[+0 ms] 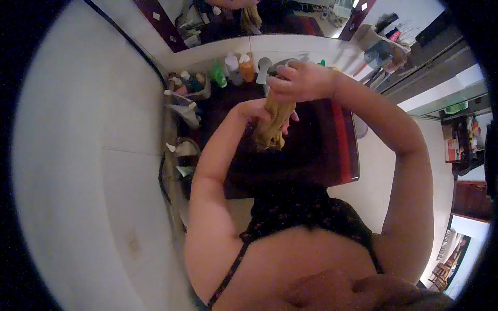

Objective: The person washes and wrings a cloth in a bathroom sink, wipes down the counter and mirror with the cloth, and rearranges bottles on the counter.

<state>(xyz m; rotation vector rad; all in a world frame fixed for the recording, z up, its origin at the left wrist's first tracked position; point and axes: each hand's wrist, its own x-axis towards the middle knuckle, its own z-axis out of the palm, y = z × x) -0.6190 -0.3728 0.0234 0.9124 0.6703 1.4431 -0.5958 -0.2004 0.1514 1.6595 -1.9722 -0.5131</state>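
A bunched, mustard-coloured cloth (276, 122) hangs in folds above a dark red, glossy surface (311, 150). My right hand (301, 82) grips its upper end with bent fingers. Lower down, my left hand (255, 110) is wrapped round the cloth from the left, its fingertips showing on the far side. Part of the cloth's top is hidden behind my right hand. The loose lower end dangles below my left hand.
Bottles, among them an orange one (246, 67) and a green tube (219, 74), line the back by the wall. At the left stand a basket of small items (199, 90) and white tubes (184, 111). A mirror (290, 20) rises behind; a holder (384, 49) hangs at the right.
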